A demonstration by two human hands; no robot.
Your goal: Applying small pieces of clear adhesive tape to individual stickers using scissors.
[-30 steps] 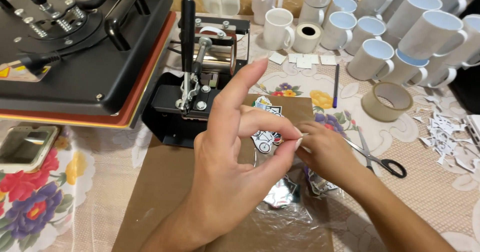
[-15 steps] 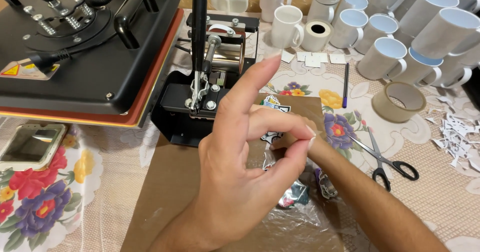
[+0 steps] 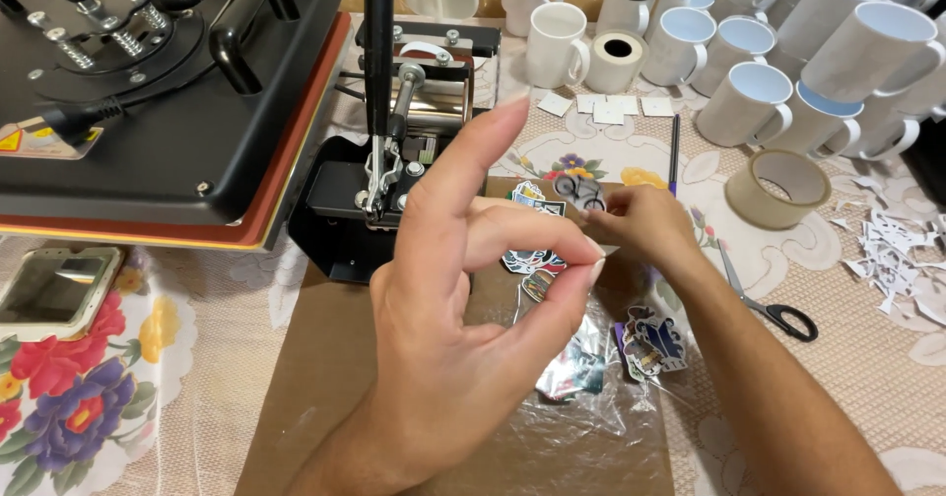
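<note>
Surface: a floral cloth (image 3: 89,397) covers the surface, with a brown cardboard sheet (image 3: 325,378) laid in front of the person.
Background: a black heat press (image 3: 168,92) stands at the left, a mug press (image 3: 394,161) beside it; white mugs (image 3: 759,72) crowd the far right, near a tape roll (image 3: 778,189), scissors (image 3: 774,309) and paper scraps (image 3: 902,260).
Left hand: the left hand (image 3: 463,329) is raised close to the camera, palm turned inward, index finger stretched up, thumb and middle finger curled toward each other.
Right hand: the right hand (image 3: 631,225) reaches in low from the right, fingers bunched and meeting the left fingertips.
Grip: both hands pinch a small, pale piece (image 3: 597,251) between fingertips; it is too small to tell what it is.
Stickers: colourful cut-out stickers (image 3: 537,260) lie on the cardboard just behind the hands, others (image 3: 652,343) beside a crinkled clear plastic wrapper (image 3: 572,417).
</note>
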